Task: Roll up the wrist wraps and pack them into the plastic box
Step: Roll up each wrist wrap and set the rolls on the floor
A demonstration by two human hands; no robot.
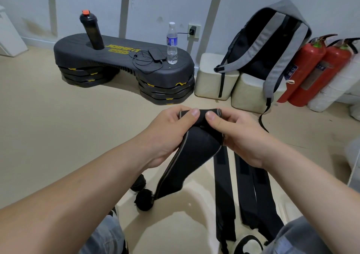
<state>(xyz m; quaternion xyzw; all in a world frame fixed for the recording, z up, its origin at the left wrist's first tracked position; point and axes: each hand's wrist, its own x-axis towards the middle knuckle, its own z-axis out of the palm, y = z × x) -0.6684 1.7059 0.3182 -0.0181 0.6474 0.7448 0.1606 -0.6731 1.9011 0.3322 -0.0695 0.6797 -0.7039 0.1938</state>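
The black wrist wrap, at frame centre with its tail hanging toward 7 o'clock, is pinched at its curled upper end by the left hand and right hand; it is judged light, soft and limp, best gripped at both edges.

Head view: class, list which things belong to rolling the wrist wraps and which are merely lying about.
Job: black fabric wrist wrap, pinched by left hand and right hand; flat black wraps; rolled black wraps.
Lying about: black step platform; clear plastic water bottle; grey backpack; red fire extinguishers.
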